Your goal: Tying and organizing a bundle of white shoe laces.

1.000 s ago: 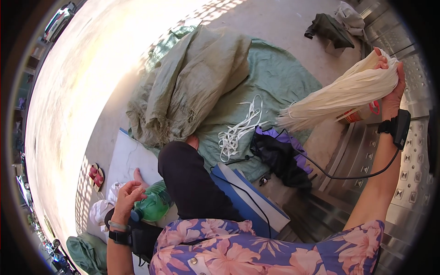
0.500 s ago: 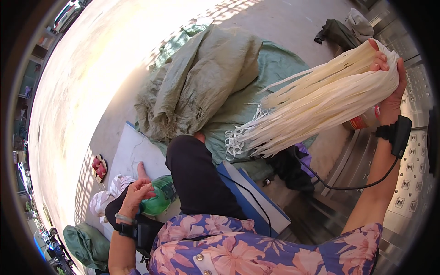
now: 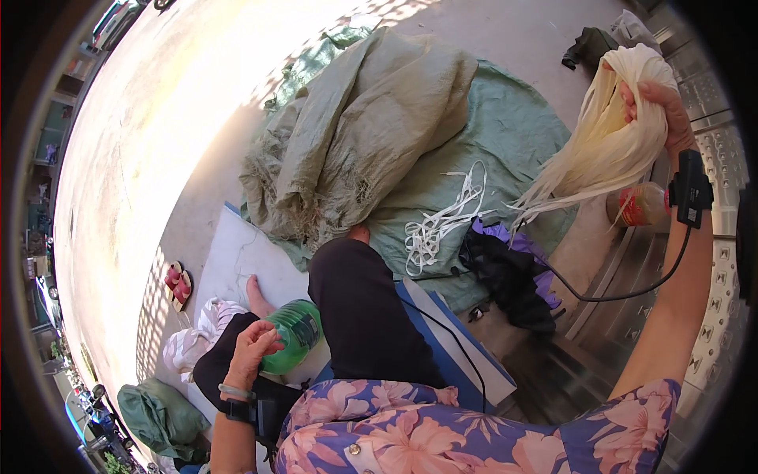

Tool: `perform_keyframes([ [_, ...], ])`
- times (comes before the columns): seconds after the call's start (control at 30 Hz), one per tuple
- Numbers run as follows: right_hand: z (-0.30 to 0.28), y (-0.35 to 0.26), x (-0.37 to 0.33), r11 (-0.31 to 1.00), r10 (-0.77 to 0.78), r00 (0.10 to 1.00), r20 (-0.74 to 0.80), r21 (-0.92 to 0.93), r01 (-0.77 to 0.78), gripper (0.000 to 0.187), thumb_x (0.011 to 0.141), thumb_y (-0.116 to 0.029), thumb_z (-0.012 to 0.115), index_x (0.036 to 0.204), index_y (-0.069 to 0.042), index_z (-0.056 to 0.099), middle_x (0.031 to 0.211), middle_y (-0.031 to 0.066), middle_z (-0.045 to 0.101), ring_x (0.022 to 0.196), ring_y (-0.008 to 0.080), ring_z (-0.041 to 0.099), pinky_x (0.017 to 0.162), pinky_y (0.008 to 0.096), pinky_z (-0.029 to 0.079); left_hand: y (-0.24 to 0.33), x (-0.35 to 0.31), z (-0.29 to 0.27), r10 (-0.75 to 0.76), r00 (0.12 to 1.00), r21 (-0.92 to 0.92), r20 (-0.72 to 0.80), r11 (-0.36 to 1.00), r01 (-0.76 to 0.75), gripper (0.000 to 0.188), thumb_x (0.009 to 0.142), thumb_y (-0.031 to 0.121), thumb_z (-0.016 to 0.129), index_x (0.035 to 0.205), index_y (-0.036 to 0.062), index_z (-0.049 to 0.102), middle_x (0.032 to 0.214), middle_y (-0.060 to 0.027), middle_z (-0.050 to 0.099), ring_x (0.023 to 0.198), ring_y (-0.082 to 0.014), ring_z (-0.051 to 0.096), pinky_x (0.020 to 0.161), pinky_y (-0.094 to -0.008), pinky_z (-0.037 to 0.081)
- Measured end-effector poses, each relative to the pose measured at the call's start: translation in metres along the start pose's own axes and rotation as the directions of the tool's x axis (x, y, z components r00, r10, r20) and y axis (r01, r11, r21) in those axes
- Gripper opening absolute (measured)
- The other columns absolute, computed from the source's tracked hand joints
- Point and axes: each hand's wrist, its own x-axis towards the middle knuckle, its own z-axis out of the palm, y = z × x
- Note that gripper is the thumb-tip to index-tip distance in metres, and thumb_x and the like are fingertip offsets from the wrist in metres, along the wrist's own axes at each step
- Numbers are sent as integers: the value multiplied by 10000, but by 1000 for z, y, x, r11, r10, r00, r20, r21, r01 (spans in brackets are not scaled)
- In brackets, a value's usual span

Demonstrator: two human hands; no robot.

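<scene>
Raised at the far right, my right hand is closed round the upper end of a bundle of long pale cream strips. The bundle's loose ends trail down toward the lower left, over the green cloth. My left hand is at the lower left with its fingers curled together, beside a green clear plastic container. Whatever may be between those fingers is too small to see. A tangle of white flat strings lies on the green cloth, short of the bundle's ends.
A crumpled tan woven sheet covers part of the cloth. Black and purple fabric lies right of my knee. A jar stands below my right hand by a patterned metal door. Red sandals sit at the left.
The bundle has swung from stretched out leftward to hanging more steeply and bunched in my right hand. Its ends have left the white strings, which now show fully. My left hand stays by the container.
</scene>
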Motion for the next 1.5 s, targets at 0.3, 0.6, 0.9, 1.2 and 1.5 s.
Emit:
perform_keyframes([
  [0.3, 199, 348, 148, 656, 669, 741, 57, 425, -624, 93, 699, -116, 622, 728, -29, 609, 632, 62, 592, 517, 183, 551, 489, 295, 432, -60, -1, -6, -209, 978, -66, 24, 975, 210, 325, 834, 197, 629, 1085, 13, 533, 905, -92, 626, 752, -164, 632, 706, -263, 495],
  [0.6, 303, 451, 190, 705, 655, 756, 11, -369, -605, 290, 602, -222, 712, 763, 12, 654, 721, 94, 624, 643, 180, 590, 599, 324, 466, -64, -8, -12, -320, 945, -160, -69, 939, 306, 300, 833, 123, 619, 1076, -25, 523, 938, -94, 614, 791, -180, 619, 739, -277, 497],
  [0.9, 337, 452, 168, 708, 382, 924, 19, -648, -280, 658, 600, -536, 700, 958, 12, 635, 1017, 198, 622, 965, 326, 588, 851, 336, 446, -65, 4, -7, -206, 979, -130, -8, 970, 203, 304, 834, 159, 613, 1076, -2, 525, 948, -99, 621, 819, -197, 621, 776, -303, 489],
  [1.2, 325, 379, 97, 533, 250, 967, 55, -841, -90, 518, 702, -432, 657, 1000, -16, 576, 956, 188, 598, 942, 331, 578, 802, 408, 460, -68, -5, -20, -117, 993, -102, -6, 988, 116, 294, 842, 138, 599, 1087, -5, 521, 951, -91, 614, 822, -185, 620, 768, -297, 484],
  [1.5, 303, 369, 19, 508, 553, 830, 67, -817, -273, 343, 701, -287, 661, 846, 16, 593, 827, 187, 635, 793, 287, 640, 710, 377, 502, -70, -8, -15, -13, 998, -24, 64, 1000, 15, 294, 843, 141, 604, 1085, -4, 523, 953, -85, 607, 818, -176, 612, 762, -291, 484],
])
